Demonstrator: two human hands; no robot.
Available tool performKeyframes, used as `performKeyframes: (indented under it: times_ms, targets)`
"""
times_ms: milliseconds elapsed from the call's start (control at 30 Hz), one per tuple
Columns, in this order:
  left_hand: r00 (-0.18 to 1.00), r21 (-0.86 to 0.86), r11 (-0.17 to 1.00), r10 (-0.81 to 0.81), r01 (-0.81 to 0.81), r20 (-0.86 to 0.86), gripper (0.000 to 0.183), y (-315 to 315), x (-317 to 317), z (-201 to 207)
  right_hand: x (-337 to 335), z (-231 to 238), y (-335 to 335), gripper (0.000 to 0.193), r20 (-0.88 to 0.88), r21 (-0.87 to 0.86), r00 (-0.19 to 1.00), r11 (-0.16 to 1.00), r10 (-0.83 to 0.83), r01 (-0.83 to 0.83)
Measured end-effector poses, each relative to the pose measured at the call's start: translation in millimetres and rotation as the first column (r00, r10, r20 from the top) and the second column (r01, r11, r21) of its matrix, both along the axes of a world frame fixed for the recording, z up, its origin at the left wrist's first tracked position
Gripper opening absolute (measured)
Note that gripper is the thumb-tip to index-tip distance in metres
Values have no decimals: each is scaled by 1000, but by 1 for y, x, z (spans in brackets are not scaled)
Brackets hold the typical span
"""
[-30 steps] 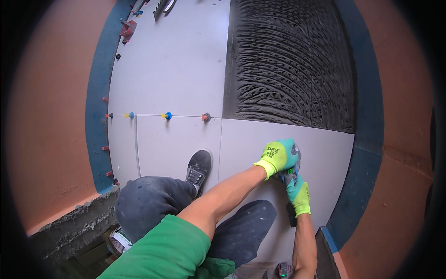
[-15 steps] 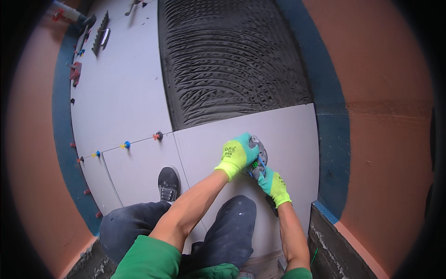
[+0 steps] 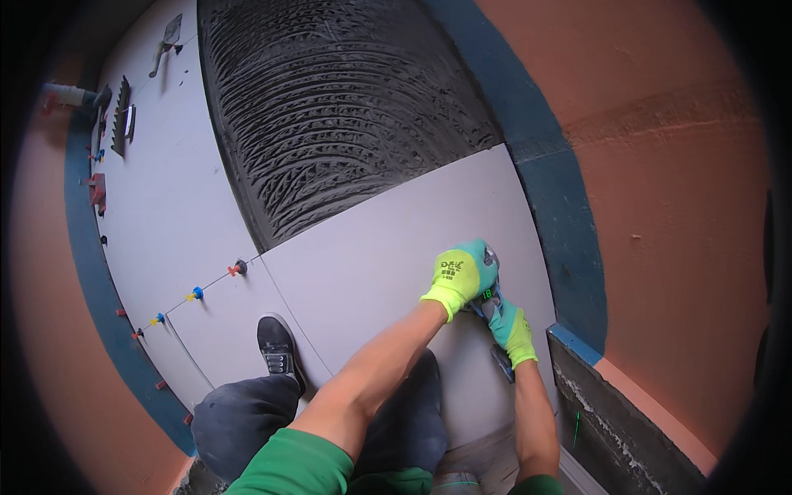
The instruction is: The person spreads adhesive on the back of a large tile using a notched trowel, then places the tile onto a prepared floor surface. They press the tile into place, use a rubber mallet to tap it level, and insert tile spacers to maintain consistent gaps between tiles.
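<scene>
Floor tile [image 3: 388, 272] under left hand [image 3: 462, 274] and right hand [image 3: 513, 332] — looks laid | both grasping power tool [image 3: 489, 299] | ridged mortar [image 3: 355, 103] beyond them — untiled

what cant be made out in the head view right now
Grey tool: much of its body, head view, covered by the left hand and right hand.
Ridged dark bed: far end, cut off by the head view's top edge.
Pale tile: part, head view, hidden by the right trouser leg.
</scene>
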State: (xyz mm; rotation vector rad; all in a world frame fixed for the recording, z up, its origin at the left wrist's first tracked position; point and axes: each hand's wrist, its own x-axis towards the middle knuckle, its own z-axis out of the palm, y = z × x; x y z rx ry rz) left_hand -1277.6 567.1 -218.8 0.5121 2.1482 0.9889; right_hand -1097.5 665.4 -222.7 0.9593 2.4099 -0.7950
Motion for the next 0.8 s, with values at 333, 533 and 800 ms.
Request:
performKeyframes:
  times_ms: [333, 533, 800]
  targets:
    - [1000, -29, 999, -14, 14, -10, 33, -15, 0, -5, 5, -14, -17, 32, -54, 7, 998, 1000, -24, 25]
    - [999, -71, 997, 36, -35, 6, 28, -22, -4, -1, -11, -2, -18, 41, 32, 15, 999, 999, 37, -38]
    - [896, -66, 895, -443, 440, -26, 32, -63, -53, 31, -8, -3, -23, 48, 24, 95, 998, 994, 55, -57]
